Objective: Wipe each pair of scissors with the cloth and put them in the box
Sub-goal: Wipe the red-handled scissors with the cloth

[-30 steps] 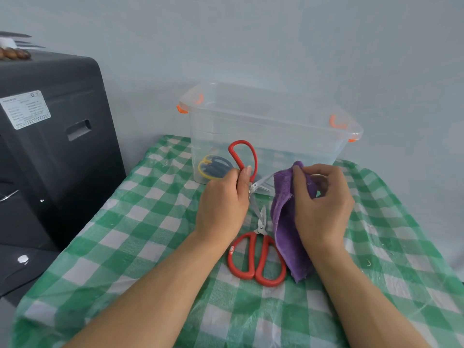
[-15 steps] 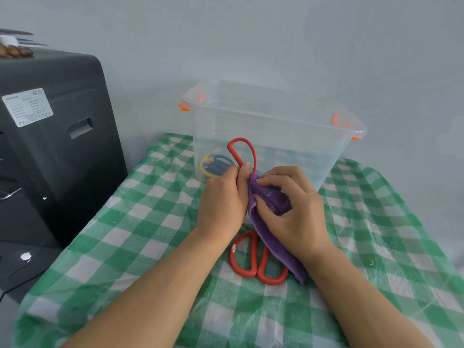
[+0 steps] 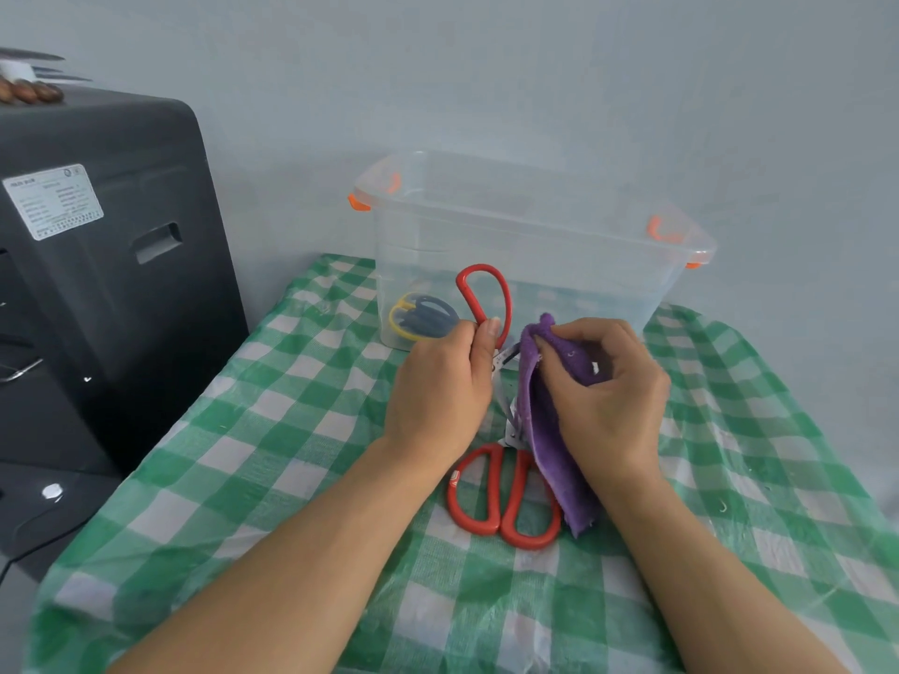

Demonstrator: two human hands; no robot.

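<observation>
Scissors with red handles [image 3: 484,299] stand loop-up in our left hand [image 3: 440,396], whose fingers [image 3: 491,333] pinch the handle's base, in front of the clear box [image 3: 535,226]. Just right of them, our right hand [image 3: 603,396] grips the purple cloth [image 3: 549,430], folded around what we judge is the blade. We read this as the wiping step; next we should draw the cloth along the blade, then lift the pair into the box. Another red pair [image 3: 503,493] lies on the tabletop [image 3: 272,454] below our fingers; a yellow-and-blue pair [image 3: 421,316] sits inside the box.
</observation>
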